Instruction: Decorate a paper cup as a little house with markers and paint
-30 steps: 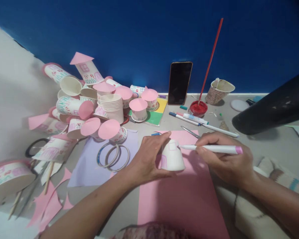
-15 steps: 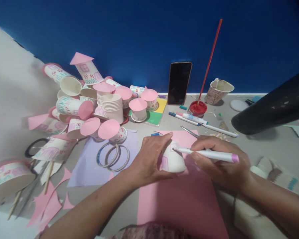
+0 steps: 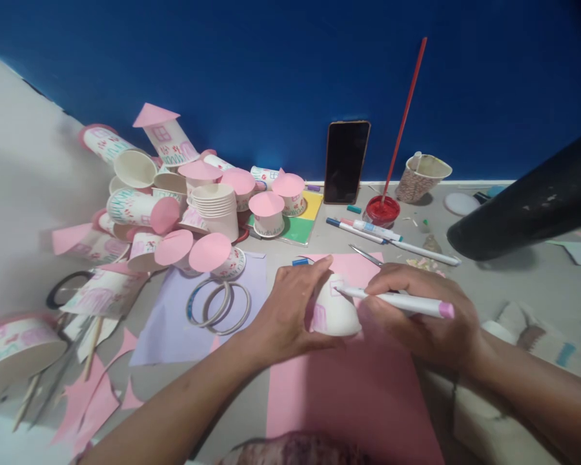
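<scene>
Left hand (image 3: 288,310), fingers curved wide, grips the cup (image 3: 339,314), narrow end pointing away; right hand (image 3: 433,332) pinches the marker (image 3: 411,301) crosswise, tip leftward.

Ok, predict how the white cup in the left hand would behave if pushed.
The white cup looks like paper, so likely light and easily dented. Its round, tapering shape suggests it may roll in a curve if laid sideways.

– What lies on the grey bench (image 3: 489,278)?
– A pink sheet (image 3: 339,400), with lavender paper (image 3: 169,329) and pink scraps (image 3: 94,400) to its left
– And beyond the sheet?
– Pens (image 3: 407,250), then a phone (image 3: 347,163) standing on end and a red tub (image 3: 382,211)
</scene>
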{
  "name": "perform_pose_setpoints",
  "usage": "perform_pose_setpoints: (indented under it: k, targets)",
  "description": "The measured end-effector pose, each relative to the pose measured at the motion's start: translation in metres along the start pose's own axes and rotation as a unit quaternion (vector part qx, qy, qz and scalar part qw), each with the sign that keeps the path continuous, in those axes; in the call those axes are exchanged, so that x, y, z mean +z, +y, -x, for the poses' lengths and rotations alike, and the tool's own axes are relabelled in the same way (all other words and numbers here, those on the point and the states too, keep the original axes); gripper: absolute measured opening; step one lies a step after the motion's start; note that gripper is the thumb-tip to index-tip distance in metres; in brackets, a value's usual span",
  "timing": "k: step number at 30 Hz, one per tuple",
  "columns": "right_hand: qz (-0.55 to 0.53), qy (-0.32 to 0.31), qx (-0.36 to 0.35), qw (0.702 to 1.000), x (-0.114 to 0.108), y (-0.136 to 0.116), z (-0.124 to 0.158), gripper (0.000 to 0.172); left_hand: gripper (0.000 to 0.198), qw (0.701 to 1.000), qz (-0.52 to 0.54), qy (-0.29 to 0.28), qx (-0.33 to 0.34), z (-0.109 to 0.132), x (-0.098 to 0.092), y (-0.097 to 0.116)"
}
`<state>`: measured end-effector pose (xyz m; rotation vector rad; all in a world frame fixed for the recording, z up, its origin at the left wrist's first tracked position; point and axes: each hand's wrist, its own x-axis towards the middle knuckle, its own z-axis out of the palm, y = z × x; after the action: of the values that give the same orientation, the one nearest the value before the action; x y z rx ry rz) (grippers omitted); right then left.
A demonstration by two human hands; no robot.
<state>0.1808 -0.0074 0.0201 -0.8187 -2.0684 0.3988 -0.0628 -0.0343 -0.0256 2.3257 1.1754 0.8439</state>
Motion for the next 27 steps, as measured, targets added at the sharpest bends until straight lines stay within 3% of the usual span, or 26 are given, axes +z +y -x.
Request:
perform_pose_setpoints:
  k: [16, 21, 27]
  targets:
    - [0.012, 0.014, 0.095, 0.995, -0.0029, 0.0004, 0.0028, 0.015, 0.130, 1.000, -0.006, -0.017, -0.026, 0.0022, -0.0022, -0.0005]
    - [0.010, 0.065, 0.144, 0.987, -0.0008, 0.0035, 0.0097, 0.013, 0.126, 0.999, -0.003, -0.017, -0.027, 0.0024, -0.0034, 0.0018]
    - [0.004, 0.042, 0.099, 0.994, 0.0009, 0.0005, 0.0057, 0.014, 0.129, 1.000, -0.005, -0.010, -0.021, 0.0021, -0.0014, 0.0014]
